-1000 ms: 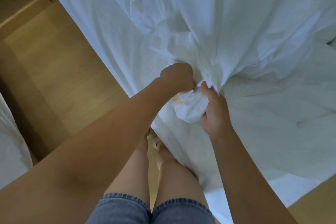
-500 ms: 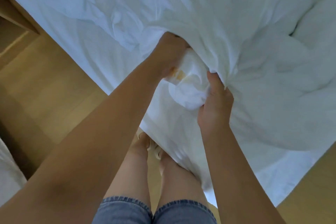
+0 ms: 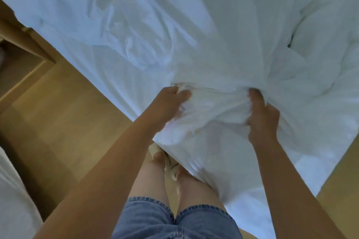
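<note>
A large white bed cover (image 3: 223,31) lies rumpled over the bed and fills most of the head view. Its near corner (image 3: 209,114), with faint yellow marks on it, bulges between my hands at the bed's edge. My left hand (image 3: 169,106) grips the bunched cloth on the corner's left side, fingers curled into the folds. My right hand (image 3: 262,120) grips the cloth on the right side, thumb pointing up. Both arms reach forward from the bottom of the view.
A wooden floor (image 3: 64,114) runs along the bed's left side. A wooden piece of furniture (image 3: 21,50) stands at the far left. Another white fabric edge (image 3: 13,200) shows at bottom left. My legs and slippered feet (image 3: 167,163) stand against the bed's corner.
My hands have moved apart, spreading the bunched corner between them. The left hand dropped from the top of the bundle to its left side; the right hand shifted rightward.
</note>
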